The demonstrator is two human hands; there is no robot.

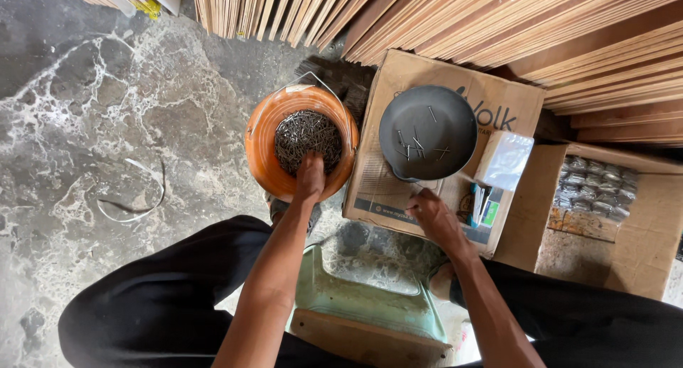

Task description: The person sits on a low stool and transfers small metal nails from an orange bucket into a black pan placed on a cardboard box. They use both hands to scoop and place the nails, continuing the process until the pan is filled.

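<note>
My left hand [310, 177] reaches into an orange bucket [262, 144] filled with small dark nails [307, 131]; its fingers dip into the pile, and I cannot tell whether they grip any. My right hand [432, 218] rests on a closed cardboard box [388, 112], fingers curled near some small colourful packets [484, 206]. Just beyond it a black round pan [455, 115] sits on that box with several loose nails in it.
An open cardboard box [594, 229] holding clear bags of small parts stands at the right. A white plastic bag [504, 159] lies by the pan. Stacked wooden strips [498, 19] lean behind. I sit on a green stool [366, 297] over a stained concrete floor [107, 126].
</note>
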